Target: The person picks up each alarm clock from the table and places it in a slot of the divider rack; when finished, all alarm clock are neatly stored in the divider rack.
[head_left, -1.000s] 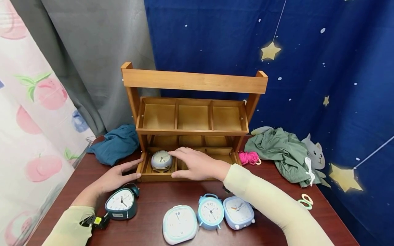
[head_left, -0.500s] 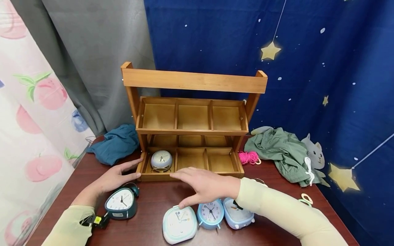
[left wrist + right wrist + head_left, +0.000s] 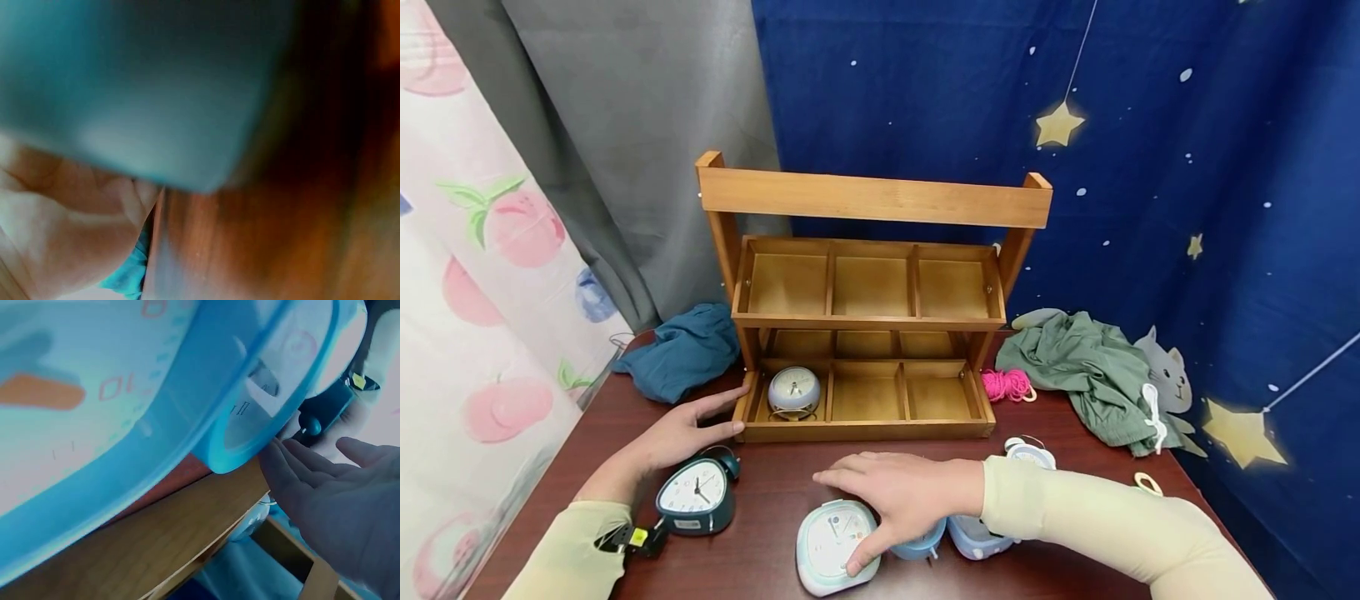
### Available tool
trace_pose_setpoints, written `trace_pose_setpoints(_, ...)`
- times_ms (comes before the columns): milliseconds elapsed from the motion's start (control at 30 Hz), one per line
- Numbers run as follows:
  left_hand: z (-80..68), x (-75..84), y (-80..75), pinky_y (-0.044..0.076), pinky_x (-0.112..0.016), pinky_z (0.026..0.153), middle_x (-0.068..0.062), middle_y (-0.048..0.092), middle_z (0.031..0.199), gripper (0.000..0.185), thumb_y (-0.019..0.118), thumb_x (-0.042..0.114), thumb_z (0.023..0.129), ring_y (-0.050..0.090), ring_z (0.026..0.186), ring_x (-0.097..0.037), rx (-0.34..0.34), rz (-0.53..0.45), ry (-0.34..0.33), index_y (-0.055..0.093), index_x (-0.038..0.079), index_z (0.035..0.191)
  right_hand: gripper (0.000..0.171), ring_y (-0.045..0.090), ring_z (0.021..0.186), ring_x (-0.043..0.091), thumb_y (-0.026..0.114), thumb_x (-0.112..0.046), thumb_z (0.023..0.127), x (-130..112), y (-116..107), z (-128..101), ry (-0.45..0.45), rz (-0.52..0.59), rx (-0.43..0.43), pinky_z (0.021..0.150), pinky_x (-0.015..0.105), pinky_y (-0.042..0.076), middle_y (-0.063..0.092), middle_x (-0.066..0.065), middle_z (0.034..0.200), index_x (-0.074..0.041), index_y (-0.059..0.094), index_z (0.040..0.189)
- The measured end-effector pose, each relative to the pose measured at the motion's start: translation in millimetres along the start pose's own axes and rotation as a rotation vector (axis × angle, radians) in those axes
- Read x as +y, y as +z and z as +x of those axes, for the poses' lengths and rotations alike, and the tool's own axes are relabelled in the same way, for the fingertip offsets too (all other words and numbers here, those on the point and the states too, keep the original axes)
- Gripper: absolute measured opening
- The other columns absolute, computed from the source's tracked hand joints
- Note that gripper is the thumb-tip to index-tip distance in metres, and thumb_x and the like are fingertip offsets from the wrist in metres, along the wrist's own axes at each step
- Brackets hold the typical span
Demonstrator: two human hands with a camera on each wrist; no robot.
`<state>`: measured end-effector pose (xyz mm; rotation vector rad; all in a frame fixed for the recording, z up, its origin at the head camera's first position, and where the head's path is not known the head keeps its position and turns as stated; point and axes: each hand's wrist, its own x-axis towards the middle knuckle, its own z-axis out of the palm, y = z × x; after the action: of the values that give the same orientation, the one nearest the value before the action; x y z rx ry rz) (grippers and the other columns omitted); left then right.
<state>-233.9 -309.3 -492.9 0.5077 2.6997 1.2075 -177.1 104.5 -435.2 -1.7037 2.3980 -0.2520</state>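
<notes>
Head view is showing the right hand spreading a wide, flat grip over the near white square alarm clock and round blue clock, while the left hand, fingers straight, is bracing the wooden organizer at far left.

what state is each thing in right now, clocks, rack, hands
wooden rack: upright, one clock in its lower left slot
round clock: lying in that slot
dark teal clock: on the table
white square clock: face up
left hand: open, touching the rack
right hand: open, over the clocks
</notes>
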Motion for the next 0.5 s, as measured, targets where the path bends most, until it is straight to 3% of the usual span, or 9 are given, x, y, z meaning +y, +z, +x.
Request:
trace_pose_setpoints(267,-0.2,0.3,-0.4,0.04,-0.073,0.118,-0.018,0.05,0.17,0.072,0.075,0.044,0.108,0.046,0.155,-0.046,0.003,0.004,0.001,0.049,0.018,0.17,0.111,0.052,0.144,0.007,0.077,-0.081,0.089,-6.1,4.4,0.2,0.03,0.003,-0.089,0.118,0.029,0.046,0.054,-0.006,0.162,-0.021,0.037,0.174)
trace_pose_setpoints(500,-0.3,0.1,-0.3,0.041,-0.073,0.118,-0.019,0.05,0.17,0.072,0.075,0.044,0.108,0.047,0.155,-0.047,0.002,-0.001,-0.001,0.049,0.018,0.17,0.112,0.054,0.139,0.004,0.079,-0.081,0.088,-7.3,6.6,1.1,0.032,-0.023,-0.123,0.114,0.024,0.046,0.055,-0.008,0.16,-0.023,0.038,0.174)
